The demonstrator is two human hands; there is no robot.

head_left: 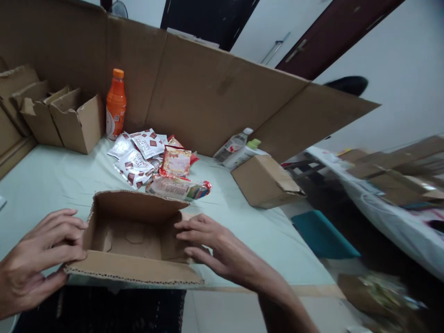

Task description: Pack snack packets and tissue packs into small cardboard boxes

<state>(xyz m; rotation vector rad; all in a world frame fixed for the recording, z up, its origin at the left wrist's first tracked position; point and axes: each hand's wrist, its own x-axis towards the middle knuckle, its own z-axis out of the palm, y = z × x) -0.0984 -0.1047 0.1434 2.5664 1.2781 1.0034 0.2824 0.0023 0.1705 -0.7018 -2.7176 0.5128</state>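
Observation:
An open-topped cardboard box (135, 267) stands near the table's front edge, and its inside looks empty. My left hand (43, 259) grips its left end, with the thumb low by the front corner. Across from it, my right hand (215, 243) holds the right end wall, fingers reaching over the rim. Just behind the box lies a clear-wrapped snack pack (178, 187). White sachets with brown squares (135, 166) and a red-and-gold packet (176, 161) are heaped behind that.
An orange bottle (116, 106) stands beside several open cardboard boxes (74, 120) at the back left. At the right, a clear bottle (233, 145) and a green-capped bottle (244, 152) lean behind a tilted carton (265, 182). A cardboard screen (208, 88) lines the table's back.

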